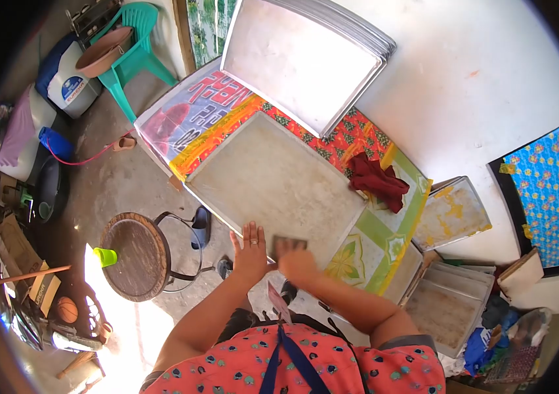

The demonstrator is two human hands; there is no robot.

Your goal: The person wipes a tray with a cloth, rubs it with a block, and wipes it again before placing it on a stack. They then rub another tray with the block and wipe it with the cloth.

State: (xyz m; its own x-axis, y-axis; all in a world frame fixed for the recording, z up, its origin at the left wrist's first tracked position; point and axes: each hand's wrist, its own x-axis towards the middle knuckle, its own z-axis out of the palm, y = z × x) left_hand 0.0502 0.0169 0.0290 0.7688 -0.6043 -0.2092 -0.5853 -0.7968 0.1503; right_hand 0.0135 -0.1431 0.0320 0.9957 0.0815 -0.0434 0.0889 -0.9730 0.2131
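Note:
A large metal baking tray (273,177) with a dull, stained surface lies flat before me. My left hand (250,254) rests on its near edge, fingers stretched out and a ring on one of them. Close beside it, my right hand (298,264) presses a small dark grey rectangular pad (299,243) against the tray near the same edge. The fingers of that hand are partly blurred and cover part of the pad. A dark red cloth (378,182) lies crumpled by the tray's right corner.
Shiny trays (306,52) are stacked at the table's back. The table cover (358,253) is patterned. More trays (450,295) stand at right. To the left are a round wooden stool (135,256) with a green cup (104,256) and a green chair (136,56).

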